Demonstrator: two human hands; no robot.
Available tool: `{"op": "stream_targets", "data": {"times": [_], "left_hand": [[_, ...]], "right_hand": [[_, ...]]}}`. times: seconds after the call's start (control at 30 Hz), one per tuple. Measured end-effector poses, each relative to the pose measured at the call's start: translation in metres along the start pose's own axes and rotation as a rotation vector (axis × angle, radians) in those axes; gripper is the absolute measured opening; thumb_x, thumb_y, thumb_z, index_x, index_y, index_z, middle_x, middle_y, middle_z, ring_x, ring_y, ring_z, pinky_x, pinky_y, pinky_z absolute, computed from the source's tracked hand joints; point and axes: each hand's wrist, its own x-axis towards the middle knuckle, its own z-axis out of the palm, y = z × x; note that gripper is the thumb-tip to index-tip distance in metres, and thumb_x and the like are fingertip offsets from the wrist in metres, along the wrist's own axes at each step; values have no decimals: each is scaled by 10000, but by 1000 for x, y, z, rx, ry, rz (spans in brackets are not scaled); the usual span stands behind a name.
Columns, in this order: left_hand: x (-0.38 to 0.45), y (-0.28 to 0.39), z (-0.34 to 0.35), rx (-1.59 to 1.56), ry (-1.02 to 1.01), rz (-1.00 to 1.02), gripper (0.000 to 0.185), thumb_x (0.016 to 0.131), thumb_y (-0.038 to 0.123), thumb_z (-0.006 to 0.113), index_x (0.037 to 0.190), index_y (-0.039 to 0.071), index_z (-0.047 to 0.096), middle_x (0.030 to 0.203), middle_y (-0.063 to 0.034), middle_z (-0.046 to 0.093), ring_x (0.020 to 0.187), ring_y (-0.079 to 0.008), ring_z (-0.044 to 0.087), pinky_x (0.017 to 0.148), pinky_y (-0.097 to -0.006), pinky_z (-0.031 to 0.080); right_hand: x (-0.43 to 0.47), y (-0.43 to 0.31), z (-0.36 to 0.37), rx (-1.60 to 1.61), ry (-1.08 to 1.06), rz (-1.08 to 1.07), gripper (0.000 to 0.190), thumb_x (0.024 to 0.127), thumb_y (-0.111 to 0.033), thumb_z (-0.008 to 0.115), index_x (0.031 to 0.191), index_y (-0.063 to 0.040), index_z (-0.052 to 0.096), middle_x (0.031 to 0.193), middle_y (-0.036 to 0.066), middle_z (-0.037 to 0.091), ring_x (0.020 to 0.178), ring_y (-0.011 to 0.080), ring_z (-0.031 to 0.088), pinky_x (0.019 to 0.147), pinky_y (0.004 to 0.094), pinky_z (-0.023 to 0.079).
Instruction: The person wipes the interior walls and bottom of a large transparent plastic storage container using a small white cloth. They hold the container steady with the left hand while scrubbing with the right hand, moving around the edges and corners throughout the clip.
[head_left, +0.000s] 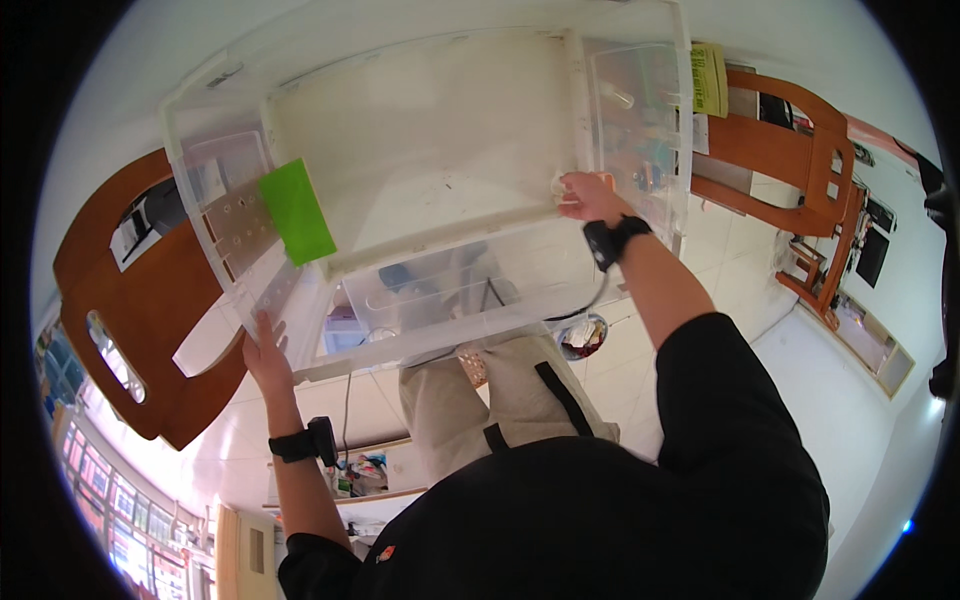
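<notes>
A large clear plastic box (450, 319) with a pale bottom stands open before me. My left hand (267, 361) holds its near left corner, thumb and fingers at the rim. My right hand (589, 196) reaches inside to the near right corner, its fingers closed around a crumpled white piece (557, 187), perhaps a tissue or cloth. Just behind that hand shows a small orange thing (609, 181), partly hidden. A bright green rectangular pad (298, 212) leans at the box's left wall. Small dark specks (448, 186) lie on the bottom.
Brown wooden chairs stand left (142, 300) and right (780, 157) of the box. A yellow-green packet (709, 79) with writing is by the right chair. A round container (583, 336) with mixed things sits below the box's near side. Black wrist devices (616, 238) trail cables.
</notes>
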Motion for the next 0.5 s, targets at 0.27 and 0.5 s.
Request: {"op": "stream_targets", "data": {"times": [0.27,0.5], "left_hand": [[-14,11,16,83,108,74,528,1103,383,585,1340,-85,642,1172,-149,723,1013,-242,725,810,-350,606],[-14,10,14,107,116,93,552,1108,405,570,1326,-98,637,1179,-178,727,1049,-291,738,845,-387,611]], "right_hand": [[141,84,26,-1366,89,-723,388,803,-183,806,1149,-45,699,1070,161,746,1012,352,740,838,433,606],[202,97,65,-696,474,-74,407,948,-293,694,1218,0,615,1191,201,727,1095,393,724,925,458,591]]}}
